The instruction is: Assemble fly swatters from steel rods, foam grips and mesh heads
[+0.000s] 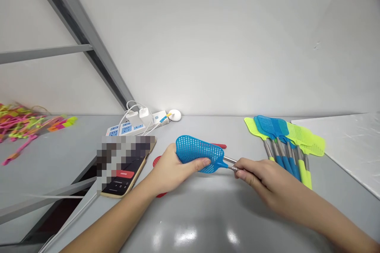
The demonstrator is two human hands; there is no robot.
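Note:
A blue fly swatter [197, 148] with a perforated paddle is held between my two hands above the table. My left hand [178, 170] grips the paddle, thumb across its lower side. Closed round the metal shaft just below the paddle is my right hand [257, 176]; most of the handle is hidden by it. A second stretch of metal rod shows just above that shaft, and I cannot tell what it belongs to. Behind my left hand, red plastic pieces [157, 160] peek out on the table, mostly covered. A red strip [219, 146] shows beyond the blue paddle.
Several yellow-green and blue fly swatters [282, 142] lie in a pile at the right. Beside them is a white sheet [353, 138]. To the left are a phone [130, 174], a power strip [127, 128] with chargers and cables, and bright tangled pieces [26, 126]. Grey metal framing [89, 39] rises behind.

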